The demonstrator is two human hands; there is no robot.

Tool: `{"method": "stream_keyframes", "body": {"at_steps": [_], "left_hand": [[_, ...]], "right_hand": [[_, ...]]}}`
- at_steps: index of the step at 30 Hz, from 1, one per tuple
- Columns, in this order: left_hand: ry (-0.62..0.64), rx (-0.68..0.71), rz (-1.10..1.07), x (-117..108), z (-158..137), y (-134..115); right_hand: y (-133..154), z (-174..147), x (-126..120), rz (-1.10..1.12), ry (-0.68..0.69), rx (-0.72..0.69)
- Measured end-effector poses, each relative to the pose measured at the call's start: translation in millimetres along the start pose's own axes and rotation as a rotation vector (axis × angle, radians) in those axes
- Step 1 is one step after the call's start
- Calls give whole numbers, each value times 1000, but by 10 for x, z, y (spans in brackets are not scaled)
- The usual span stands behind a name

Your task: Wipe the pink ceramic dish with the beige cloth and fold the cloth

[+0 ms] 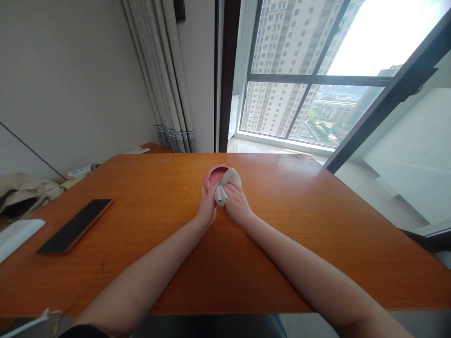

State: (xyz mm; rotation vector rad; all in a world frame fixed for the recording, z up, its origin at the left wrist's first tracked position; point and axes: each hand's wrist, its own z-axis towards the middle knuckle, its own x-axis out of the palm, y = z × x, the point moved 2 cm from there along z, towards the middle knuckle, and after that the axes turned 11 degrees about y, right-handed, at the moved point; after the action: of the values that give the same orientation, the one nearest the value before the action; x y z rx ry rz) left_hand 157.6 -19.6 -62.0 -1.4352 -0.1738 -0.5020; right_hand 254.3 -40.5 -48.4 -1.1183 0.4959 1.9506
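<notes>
A pink, round, hollow container that looks like a cup or bowl (217, 174) is tilted over the wooden desk, its opening partly facing me. My left hand (208, 202) is closed around its lower left side. In my right hand (238, 202) a pale grey cloth (230, 177) is bunched up and pressed against the container's right rim. A fold of the cloth hangs down between the two hands. The container's lower part is hidden behind my fingers and the cloth.
The orange-brown desk (158, 188) spreads out around my hands. To the left lies a black phone-like slab (75, 226) beside a white object (21, 234). Behind these are a beige cloth bag (31, 192) and a white power strip (79, 172). A window (299, 80) stands beyond the far edge.
</notes>
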Motion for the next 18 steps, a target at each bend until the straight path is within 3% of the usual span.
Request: {"method": "stream_keyframes", "body": {"at_steps": [3,6,8,10,14,16,18], "left_hand": [[-32,87,255,-171,99,-129],[61,160,624,-372,215,-321],[119,162,737,-419,227,-383],[73,152,659,-383,171,-355],[-45,206,369,-200,18,-161],[-20,232,384,-181,21,-131],[3,242,487,-252,79,-199]], "right_hand": [[-76,0,-26,5,54,-131],[-182,-10,-114,-15,84,-268],[-205,-12,-144,-37,94,-292],[-162,-9,-124,-53,96,-255],[8,-10,-34,-9,7,-44],[58,-9,-13,44,0,-7],[55,1,-20,86,39,-74]]}}
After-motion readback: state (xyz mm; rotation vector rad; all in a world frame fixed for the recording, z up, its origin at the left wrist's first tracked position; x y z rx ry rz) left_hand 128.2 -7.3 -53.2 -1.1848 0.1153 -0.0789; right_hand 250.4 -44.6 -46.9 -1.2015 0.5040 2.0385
